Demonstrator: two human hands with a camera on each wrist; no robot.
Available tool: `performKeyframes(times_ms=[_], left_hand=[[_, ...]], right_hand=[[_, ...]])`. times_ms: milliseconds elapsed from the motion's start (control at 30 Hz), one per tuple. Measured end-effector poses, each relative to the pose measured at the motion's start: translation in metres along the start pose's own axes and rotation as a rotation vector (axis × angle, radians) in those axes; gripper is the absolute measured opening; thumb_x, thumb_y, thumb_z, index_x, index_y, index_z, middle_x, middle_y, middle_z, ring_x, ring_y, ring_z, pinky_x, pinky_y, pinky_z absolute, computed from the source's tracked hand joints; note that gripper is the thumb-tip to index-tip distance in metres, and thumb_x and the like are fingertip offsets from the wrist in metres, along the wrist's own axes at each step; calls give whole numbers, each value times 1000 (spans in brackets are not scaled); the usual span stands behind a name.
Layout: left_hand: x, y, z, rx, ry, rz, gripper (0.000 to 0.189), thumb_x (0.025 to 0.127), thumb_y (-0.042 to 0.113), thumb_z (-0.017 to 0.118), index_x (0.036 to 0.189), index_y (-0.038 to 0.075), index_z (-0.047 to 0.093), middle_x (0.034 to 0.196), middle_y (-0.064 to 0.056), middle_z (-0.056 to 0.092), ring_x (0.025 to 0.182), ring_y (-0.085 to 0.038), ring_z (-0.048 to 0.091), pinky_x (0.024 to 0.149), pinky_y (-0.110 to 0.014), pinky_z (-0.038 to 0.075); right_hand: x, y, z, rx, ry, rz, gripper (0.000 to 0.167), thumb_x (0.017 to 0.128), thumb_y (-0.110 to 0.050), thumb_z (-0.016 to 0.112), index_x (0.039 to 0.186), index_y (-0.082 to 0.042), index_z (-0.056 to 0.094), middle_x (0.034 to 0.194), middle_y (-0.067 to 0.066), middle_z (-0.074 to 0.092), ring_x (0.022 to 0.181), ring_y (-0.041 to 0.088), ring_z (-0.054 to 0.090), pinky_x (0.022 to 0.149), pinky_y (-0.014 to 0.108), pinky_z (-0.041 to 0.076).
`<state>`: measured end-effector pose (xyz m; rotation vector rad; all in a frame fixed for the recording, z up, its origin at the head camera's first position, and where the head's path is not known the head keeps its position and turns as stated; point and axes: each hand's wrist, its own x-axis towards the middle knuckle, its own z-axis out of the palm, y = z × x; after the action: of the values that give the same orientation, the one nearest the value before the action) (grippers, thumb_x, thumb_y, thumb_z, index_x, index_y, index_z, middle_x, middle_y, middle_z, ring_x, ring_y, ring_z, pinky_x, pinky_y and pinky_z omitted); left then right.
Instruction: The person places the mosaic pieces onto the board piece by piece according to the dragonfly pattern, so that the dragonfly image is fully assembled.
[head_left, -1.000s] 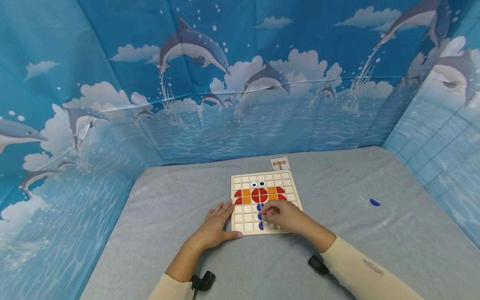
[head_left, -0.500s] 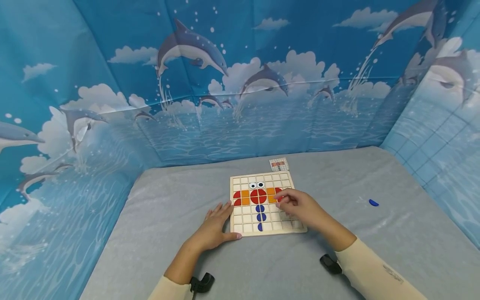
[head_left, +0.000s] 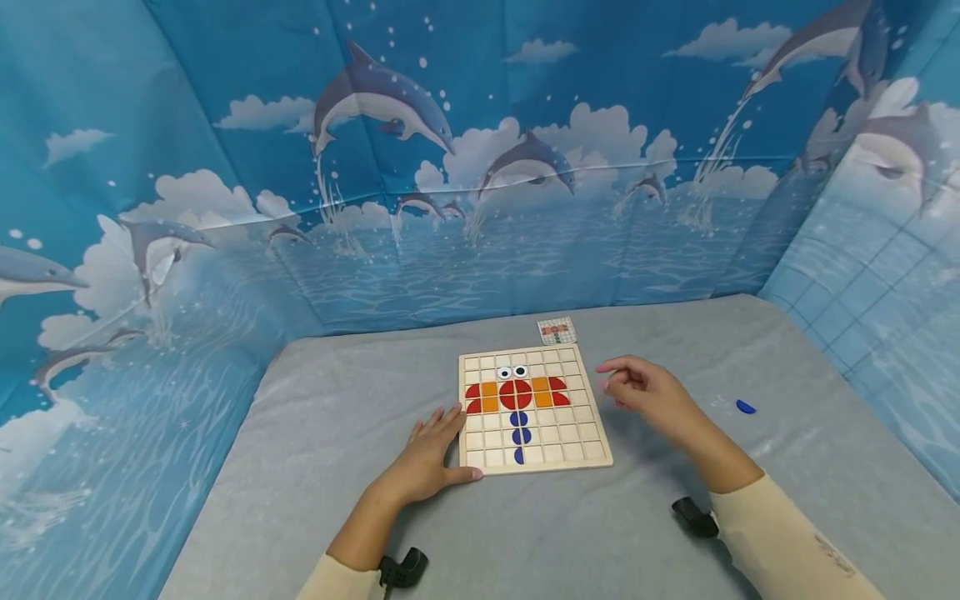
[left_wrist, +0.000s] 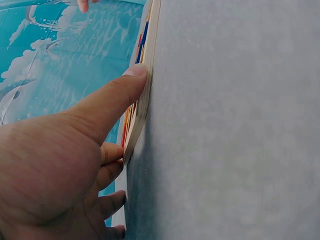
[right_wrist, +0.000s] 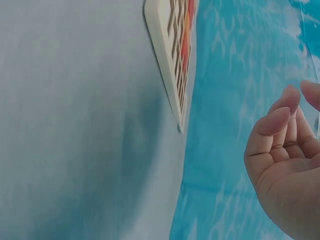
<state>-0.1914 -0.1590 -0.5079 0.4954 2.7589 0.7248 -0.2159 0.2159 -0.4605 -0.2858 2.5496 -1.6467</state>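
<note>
A wooden grid board (head_left: 566,435) lies on the grey cloth in the head view. Set in its squares are white eye pieces (head_left: 513,372), a red circle (head_left: 516,395) of quarter pieces, orange squares (head_left: 542,392), red corner pieces and several blue half-circles (head_left: 521,436) in a column. My left hand (head_left: 423,457) rests at the board's left side, fingers spread; in the left wrist view its thumb (left_wrist: 117,95) touches the board's edge. My right hand (head_left: 651,395) hovers right of the board, fingers loosely bent around nothing. A loose blue half-circle piece (head_left: 746,407) lies farther right.
A small pattern card (head_left: 557,330) lies against the board's far edge. Grey cloth (head_left: 360,375) covers the table, and a blue dolphin-print curtain (head_left: 420,267) rises behind it and along both sides. Black wrist cameras (head_left: 694,517) sit on both forearms.
My right hand has left the blue column on the board and moved right, past the board's edge, uncovering the pieces beneath. My left hand stays at the board's left side.
</note>
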Motion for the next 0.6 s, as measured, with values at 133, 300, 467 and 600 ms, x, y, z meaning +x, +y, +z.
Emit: performKeyframes(times_ms=[133, 300, 467, 600], left_hand=[[0, 0, 0, 4, 5, 5, 99, 83, 53, 79, 160, 13, 31, 169, -3, 23, 158, -34, 15, 125, -62, 10], [-1, 0, -1, 3, 4, 7, 99, 83, 53, 78, 160, 13, 31, 169, -3, 23, 158, -34, 15, 125, -62, 10], [-1, 1, 0, 4, 5, 6, 99, 83, 54, 78, 160, 13, 31, 169, -3, 24, 158, -35, 16, 125, -63, 10], [0, 1, 0, 7, 8, 2, 100, 82, 54, 79, 160, 13, 31, 169, -3, 24, 158, -35, 16, 125, -63, 11]], right_hand=[[-2, 4, -16, 0, 44, 23, 35, 104, -25, 56, 134, -7, 58, 101, 9, 65, 81, 25, 58, 72, 34, 52], [-7, 12, -38, 3, 114, 37, 41, 106, -29, 53, 138, -3, 55, 97, -6, 65, 82, 19, 58, 74, 30, 53], [-13, 26, -62, 20, 182, 47, 37, 106, -32, 54, 134, -8, 57, 94, -17, 64, 79, 12, 58, 72, 26, 53], [-15, 42, -81, 29, 224, 66, 29, 104, -33, 56, 128, -17, 59, 92, -20, 64, 78, 10, 59, 70, 23, 52]])
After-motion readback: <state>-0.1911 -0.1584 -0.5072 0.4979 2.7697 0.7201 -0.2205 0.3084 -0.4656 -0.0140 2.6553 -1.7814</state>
